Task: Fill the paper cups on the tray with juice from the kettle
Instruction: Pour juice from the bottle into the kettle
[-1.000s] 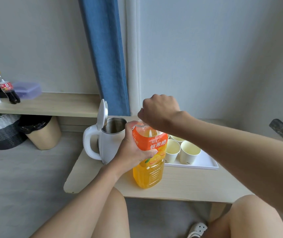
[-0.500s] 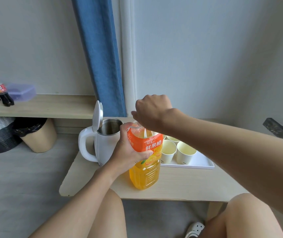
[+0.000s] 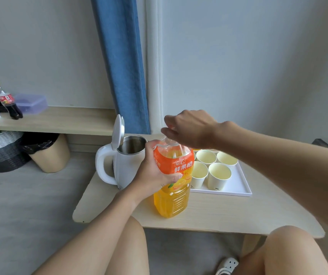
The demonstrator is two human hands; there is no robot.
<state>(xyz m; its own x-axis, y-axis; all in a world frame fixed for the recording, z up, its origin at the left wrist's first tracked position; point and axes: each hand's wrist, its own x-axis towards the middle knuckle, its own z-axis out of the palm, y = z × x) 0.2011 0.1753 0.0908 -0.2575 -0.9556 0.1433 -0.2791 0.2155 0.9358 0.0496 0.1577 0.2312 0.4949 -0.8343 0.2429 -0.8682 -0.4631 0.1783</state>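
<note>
Standing open-lidded at the table's left rear, the white electric kettle (image 3: 128, 165) shows a bare steel interior with no juice visible. Just to its right, the pale paper cups (image 3: 219, 175) sit grouped on the white rectangular tray (image 3: 236, 187), also unfilled. In front, the left hand (image 3: 153, 173) wraps the orange-labelled clear plastic juice bottle (image 3: 172, 197), upright on the light wooden table (image 3: 218, 215). The right hand (image 3: 191, 129), a tight fist over the bottle's top half a second earlier, now has looser fingers there. The cap is hidden, so its grip cannot be told. Judged stage: bottle opening, before the kettle is loaded.
</note>
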